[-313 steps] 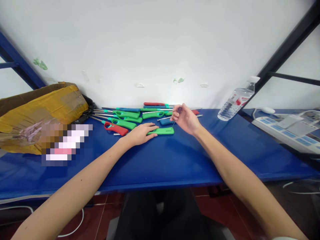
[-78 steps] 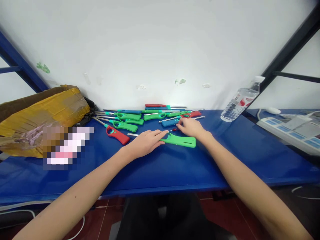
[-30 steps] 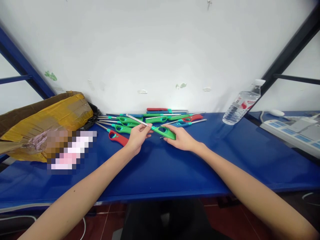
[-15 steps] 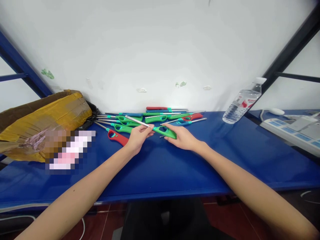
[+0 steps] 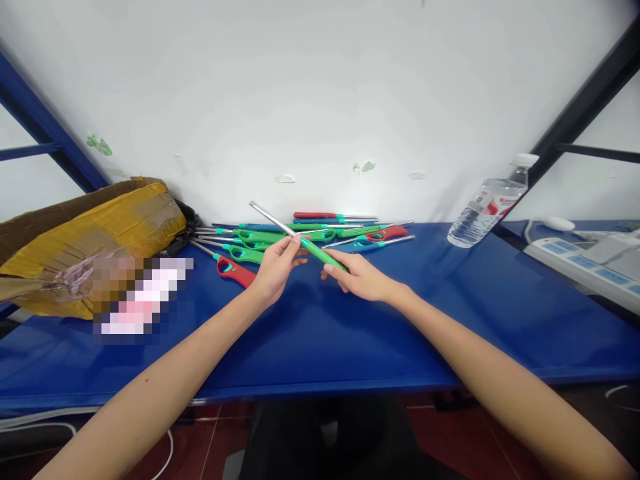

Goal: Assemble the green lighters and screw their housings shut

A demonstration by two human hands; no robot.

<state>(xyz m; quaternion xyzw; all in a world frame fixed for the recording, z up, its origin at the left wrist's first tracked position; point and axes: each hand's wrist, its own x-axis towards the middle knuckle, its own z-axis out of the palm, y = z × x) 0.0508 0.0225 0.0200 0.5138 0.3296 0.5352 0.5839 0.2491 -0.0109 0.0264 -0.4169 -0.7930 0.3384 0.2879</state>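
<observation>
A green long-neck gas lighter (image 5: 323, 255) is held slantwise above the blue table, its metal tube pointing up to the left. My left hand (image 5: 277, 267) pinches it where the tube meets the handle. My right hand (image 5: 364, 275) is closed round the rear of the handle, covering its end. Behind my hands lies a loose pile of similar lighters, among them a red lighter (image 5: 235, 272) at the left, a green lighter (image 5: 246, 255) beside it and a red lighter (image 5: 315, 215) near the wall.
A taped cardboard box (image 5: 125, 233) lies at the left beside a blurred-out pink and white item (image 5: 145, 300). On the right a water bottle (image 5: 487, 207) leans, and past it sits a white power strip (image 5: 585, 267). A white wall closes off the back of the blue table (image 5: 320, 347).
The green lighter has been turned about its length, so its narrow edge faces me instead of the trigger opening. Its metal tip has risen. Both hands keep hold of it.
</observation>
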